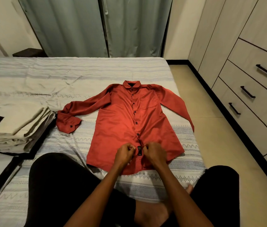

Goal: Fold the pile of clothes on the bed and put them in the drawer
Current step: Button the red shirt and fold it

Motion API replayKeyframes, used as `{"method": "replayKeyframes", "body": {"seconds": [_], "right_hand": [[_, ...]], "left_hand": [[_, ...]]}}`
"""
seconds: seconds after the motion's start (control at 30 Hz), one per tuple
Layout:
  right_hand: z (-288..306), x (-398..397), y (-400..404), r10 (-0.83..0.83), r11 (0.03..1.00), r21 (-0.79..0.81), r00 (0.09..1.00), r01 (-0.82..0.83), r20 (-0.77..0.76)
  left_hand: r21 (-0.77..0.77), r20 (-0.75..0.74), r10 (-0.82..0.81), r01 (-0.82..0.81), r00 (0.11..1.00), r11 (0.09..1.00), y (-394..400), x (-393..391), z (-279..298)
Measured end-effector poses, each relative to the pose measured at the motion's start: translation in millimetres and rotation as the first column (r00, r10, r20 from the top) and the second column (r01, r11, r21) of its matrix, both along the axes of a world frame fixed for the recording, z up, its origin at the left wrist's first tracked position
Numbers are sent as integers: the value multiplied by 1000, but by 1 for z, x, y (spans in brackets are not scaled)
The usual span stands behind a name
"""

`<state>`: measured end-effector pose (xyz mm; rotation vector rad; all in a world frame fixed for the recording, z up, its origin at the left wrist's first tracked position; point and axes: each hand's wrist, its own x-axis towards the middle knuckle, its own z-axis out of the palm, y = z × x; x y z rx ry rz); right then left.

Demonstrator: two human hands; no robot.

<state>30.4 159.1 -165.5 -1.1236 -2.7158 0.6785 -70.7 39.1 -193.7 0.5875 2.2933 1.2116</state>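
Shirt (134, 122) front and centre — a red long-sleeved button-up, spread face-up on the bed (50, 76), collar pointing to 12 o'clock and hem toward 6. Buttons run down the placket, most of them done up. One sleeve stretches out toward 9 o'clock with its cuff bent back, the other lies along the bed's edge at 3 o'clock.

Both hands are down at the hem, working the lowest part of the placket. Left hand (124, 153) has a narrow grip, fingers curled and pinching the red fabric just beside a small black label (139, 150). Right hand (154, 153) mirrors it on the other side of that label, also pinching the cloth tight. The 2 hands sit close together, the label showing between them.

Over at 9 o'clock — a stack of folded clothes (16, 131), beige on top with grey and black layers under it, resting on the bed near the bent cuff.

At 3 o'clock, past a strip of floor, stands the wardrobe with its drawers (254, 89), 3 dark handles in view, all of them closed. Grey curtains (96, 25) hang at 12 o'clock beyond the bed. The person's legs in black sit at 6 o'clock.
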Motion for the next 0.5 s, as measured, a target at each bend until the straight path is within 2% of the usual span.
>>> {"method": "replayKeyframes", "body": {"seconds": [0.1, 0.17, 0.27, 0.33, 0.43, 0.5], "right_hand": [[3, 14, 10, -93, 979, -188, 994, 81, -58], [3, 23, 15, -123, 957, -276, 988, 92, -95], [5, 32, 15, -122, 945, -318, 985, 78, -122], [5, 34, 11, -105, 953, -295, 988, 68, -113], [6, 32, 8, -85, 967, -249, 992, 59, -97], [10, 29, 6, -71, 977, -209, 992, 48, -105]], "left_hand": [[-89, -182, -42, 26, 982, 996, 2, 2, -1], [-148, -232, -111, 78, 966, 986, 6, 6, -1], [-253, -331, -226, 145, 916, 957, 12, 12, -2], [-329, -389, -246, 116, 888, 937, 15, 15, -1], [-345, -356, -218, 89, 909, 934, 20, 15, 3], [-303, -267, -178, 93, 947, 949, 22, 11, 8]]}}
